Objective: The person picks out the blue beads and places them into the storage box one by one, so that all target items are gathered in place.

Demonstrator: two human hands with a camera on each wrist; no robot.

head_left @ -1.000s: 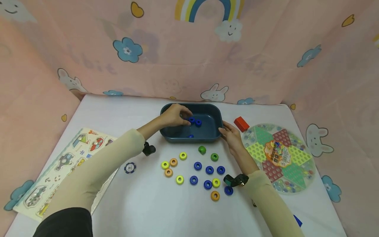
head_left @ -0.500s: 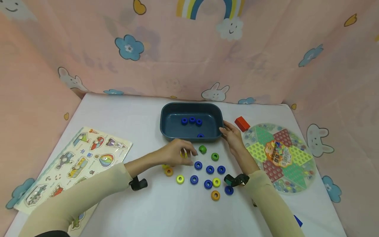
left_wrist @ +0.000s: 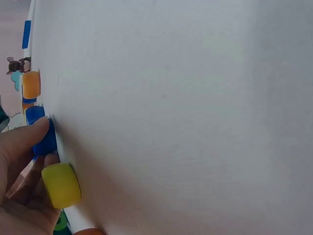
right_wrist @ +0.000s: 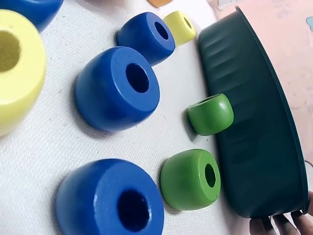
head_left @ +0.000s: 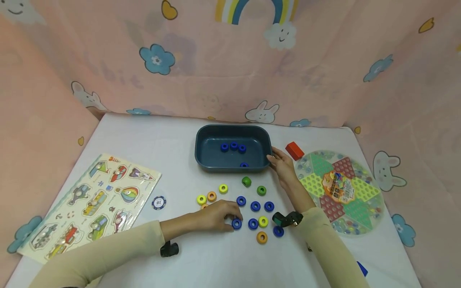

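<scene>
While pinching a blue bead (head_left: 236,224) at lower centre of the frame with the left hand (head_left: 217,216), also holding the tray (head_left: 209,159) by the right end with the right hand (head_left: 283,167). In the left wrist view, thumb against the bead's side; in the head view, thumb on the tray's rim. Whether lifted off the cloth (head_left: 144,260) or standing on it: cannot tell.

Directly below the tray's middle in the head view, and well apart from it, the pinched bead. Across the frame, left to right, the tray's long axis; in the bead, squat with hole turned up, no clear long axis. Left hand nearer, being in contact; right hand well up and to the right.

Between bead and tray, 1 more blue bead (head_left: 241,201) near that line, and 2 green beads (head_left: 261,191) to its right. Inside the tray, 4 blue beads (head_left: 233,146).

Underneath, white cloth, visibly woven in the right wrist view. At left, a puzzle (head_left: 90,192) and chip (head_left: 159,203); at right, a disc (head_left: 337,190) and red block (head_left: 294,151); behind, pink backdrop (head_left: 216,80).
</scene>
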